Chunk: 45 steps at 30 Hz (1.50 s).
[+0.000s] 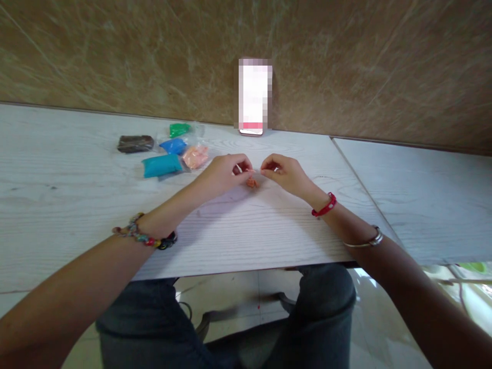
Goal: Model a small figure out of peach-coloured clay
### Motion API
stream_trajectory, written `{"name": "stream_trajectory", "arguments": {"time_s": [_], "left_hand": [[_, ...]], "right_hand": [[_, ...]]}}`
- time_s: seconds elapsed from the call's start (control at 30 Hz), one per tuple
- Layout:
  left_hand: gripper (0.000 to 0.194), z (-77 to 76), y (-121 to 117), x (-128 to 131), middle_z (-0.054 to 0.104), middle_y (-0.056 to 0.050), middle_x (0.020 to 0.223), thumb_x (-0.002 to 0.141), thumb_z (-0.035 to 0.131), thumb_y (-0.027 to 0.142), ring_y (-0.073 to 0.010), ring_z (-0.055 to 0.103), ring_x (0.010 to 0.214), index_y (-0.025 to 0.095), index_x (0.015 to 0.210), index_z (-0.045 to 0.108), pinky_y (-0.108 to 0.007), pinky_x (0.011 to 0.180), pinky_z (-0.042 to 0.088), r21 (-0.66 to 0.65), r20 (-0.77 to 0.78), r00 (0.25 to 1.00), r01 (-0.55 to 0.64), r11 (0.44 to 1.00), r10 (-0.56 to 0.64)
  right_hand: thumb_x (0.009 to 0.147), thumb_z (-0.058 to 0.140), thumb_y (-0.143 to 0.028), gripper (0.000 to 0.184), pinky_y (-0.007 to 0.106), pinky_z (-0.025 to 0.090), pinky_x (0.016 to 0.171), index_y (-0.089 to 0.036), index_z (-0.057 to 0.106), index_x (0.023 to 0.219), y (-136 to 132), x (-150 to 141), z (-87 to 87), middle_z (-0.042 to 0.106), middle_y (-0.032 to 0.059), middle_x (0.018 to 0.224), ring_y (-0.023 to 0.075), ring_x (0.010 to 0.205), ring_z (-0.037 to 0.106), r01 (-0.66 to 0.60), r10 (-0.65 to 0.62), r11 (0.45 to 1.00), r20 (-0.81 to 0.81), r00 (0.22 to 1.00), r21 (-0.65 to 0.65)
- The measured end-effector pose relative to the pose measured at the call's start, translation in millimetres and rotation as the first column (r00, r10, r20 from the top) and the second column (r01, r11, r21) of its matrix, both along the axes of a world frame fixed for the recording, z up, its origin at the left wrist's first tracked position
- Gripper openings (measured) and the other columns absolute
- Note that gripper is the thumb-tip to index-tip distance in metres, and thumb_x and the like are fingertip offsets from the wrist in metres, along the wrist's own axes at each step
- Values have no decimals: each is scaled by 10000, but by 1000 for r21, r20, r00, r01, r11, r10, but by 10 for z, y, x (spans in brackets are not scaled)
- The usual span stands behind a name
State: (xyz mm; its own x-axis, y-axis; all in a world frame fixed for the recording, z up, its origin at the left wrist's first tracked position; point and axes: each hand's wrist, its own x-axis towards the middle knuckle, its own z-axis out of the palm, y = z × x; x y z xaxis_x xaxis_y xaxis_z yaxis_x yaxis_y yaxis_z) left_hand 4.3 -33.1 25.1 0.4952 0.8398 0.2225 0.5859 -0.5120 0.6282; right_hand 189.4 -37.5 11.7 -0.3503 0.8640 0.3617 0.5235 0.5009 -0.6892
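Observation:
Over the middle of the white table, my left hand (235,168) is closed in a pinch on a small bit of peach-pink modelling clay (251,170). Just to its right, my right hand (280,171) also pinches thumb to fingertips. Something thin and pale seems to span the short gap between the two hands, too small to make out. Below the fingertips lies a crumpled orange lump (252,182), apparently clay, on the tabletop. Left of my hands are wrapped packs of clay: peach (196,156), turquoise (162,165), blue (173,146), green (179,129) and dark brown (135,144).
A phone (253,97) with a blurred bright screen leans upright against the brown marbled wall (346,66) behind the table. A seam runs across the white wood-grain tabletop (430,189) at the right. My legs are under its front edge.

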Motion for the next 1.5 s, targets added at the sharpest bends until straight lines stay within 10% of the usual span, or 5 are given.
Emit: {"name": "stream_trajectory", "arguments": {"time_s": [0.6, 1.07, 1.5], "left_hand": [[167, -42, -49, 54, 636, -25, 737, 767, 506, 272, -112, 548, 672, 136, 787, 599, -246, 630, 401, -10, 18, 1000, -14, 1000, 14], [199, -5, 174, -171, 627, -27, 798, 760, 497, 281, -124, 545, 735, 146, 855, 609, -241, 681, 389, 98, -205, 969, -122, 988, 140], [210, -119, 254, -254, 611, -57, 798, 793, 453, 282, -180, 544, 801, 149, 831, 611, -273, 712, 376, 183, -461, 881, -19, 983, 103]], "right_hand": [[774, 536, -247, 145, 232, 385, 585, -153, 639, 734, -99, -81, 49, 637, 27, 737, 95, 621, 504, 27, -47, 993, 180, 983, 115], [757, 506, -242, 107, 211, 344, 501, -158, 529, 697, -7, 15, 35, 509, -25, 605, 63, 532, 433, -151, 127, 976, -157, 979, -157], [813, 437, -161, 270, 297, 400, 705, -118, 680, 923, -14, 189, 64, 671, 105, 873, 192, 787, 584, -71, -28, 988, 609, 793, 138]]}}
